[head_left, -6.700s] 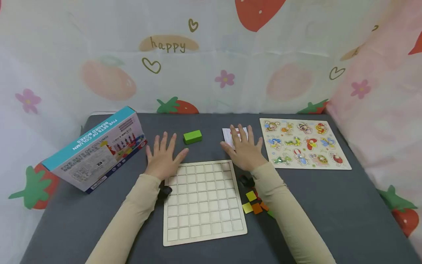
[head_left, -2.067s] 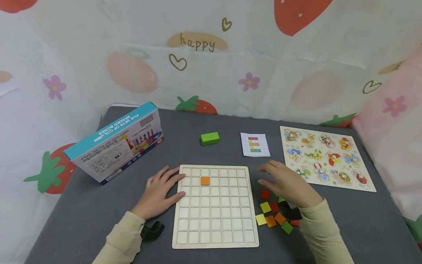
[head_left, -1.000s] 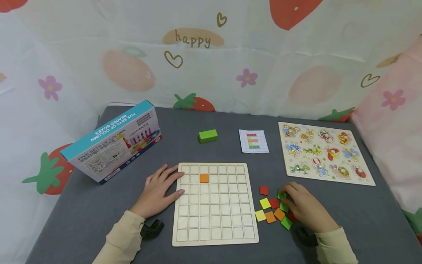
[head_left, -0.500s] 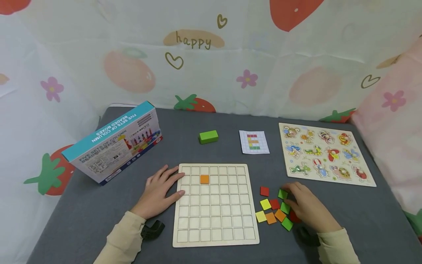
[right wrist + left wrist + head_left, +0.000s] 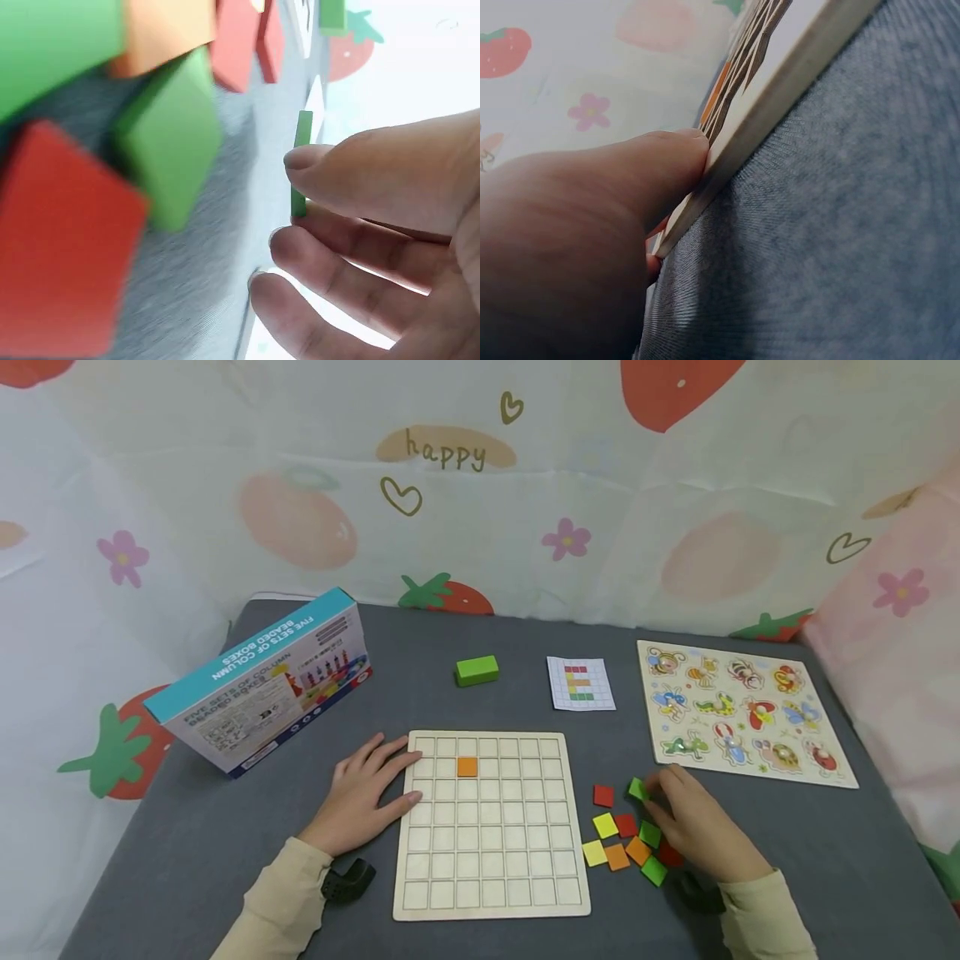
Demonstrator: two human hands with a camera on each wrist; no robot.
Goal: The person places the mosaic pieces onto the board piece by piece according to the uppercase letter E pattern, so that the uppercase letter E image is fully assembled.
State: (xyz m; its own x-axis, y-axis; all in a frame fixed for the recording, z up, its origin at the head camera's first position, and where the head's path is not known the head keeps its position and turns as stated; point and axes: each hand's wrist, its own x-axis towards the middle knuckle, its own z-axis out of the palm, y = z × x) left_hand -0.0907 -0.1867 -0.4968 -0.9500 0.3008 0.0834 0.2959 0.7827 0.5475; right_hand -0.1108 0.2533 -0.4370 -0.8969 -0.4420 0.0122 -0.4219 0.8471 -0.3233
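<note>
With spread, fairly straight fingers, my left hand (image 5: 360, 797) rests on the left edge of the wooden grid board (image 5: 491, 864); the left wrist view shows the thumb (image 5: 679, 154) against that edge. One orange tile (image 5: 467, 767) sits in a cell of the board's second row. Right of the board, my right hand (image 5: 701, 822) pinches a small green square tile (image 5: 637, 789) between thumb and forefinger. The right wrist view has this green tile (image 5: 302, 131) on edge, above the cloth. Loose red (image 5: 603, 796), yellow (image 5: 594, 853), orange (image 5: 617, 857) and green tiles (image 5: 653, 871) lie beside the hand.
Behind the board lie a green block (image 5: 477, 672) and a paper card (image 5: 581, 683) with a coloured E-shaped pattern. A picture puzzle board with insects (image 5: 720, 764) is at the right. The blue-topped box (image 5: 262, 693) stands at the left.
An orange tile has come onto the board since the first frame. My right hand went down to the loose tiles and has picked up a green one, shifting slightly up. The left hand stays put.
</note>
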